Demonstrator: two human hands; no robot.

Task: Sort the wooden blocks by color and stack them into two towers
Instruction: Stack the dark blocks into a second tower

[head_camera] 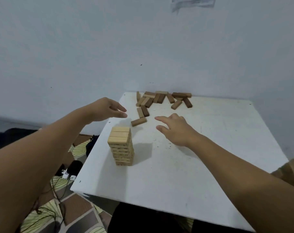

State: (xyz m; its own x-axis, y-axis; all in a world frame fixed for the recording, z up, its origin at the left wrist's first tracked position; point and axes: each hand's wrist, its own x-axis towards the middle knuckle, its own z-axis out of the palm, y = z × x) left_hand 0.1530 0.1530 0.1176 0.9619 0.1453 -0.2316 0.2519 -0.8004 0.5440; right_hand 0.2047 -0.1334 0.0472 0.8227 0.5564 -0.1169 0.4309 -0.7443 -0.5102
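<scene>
On the white table (176,182), the light-wood tower (122,146) stands at about 8 o'clock, many crosswise layers tall and likely easy to topple if nudged. Beyond it both hands hover empty, fingers loosely spread: left hand (107,109) at 10 o'clock, right hand (174,129) near centre. Between them lies a single brown block (138,121) (probably light, rigid, smooth; best pinched across its long sides). Farthest, at 12 o'clock, the loose pile of blocks (161,99) mixes dark and pale pieces.
</scene>
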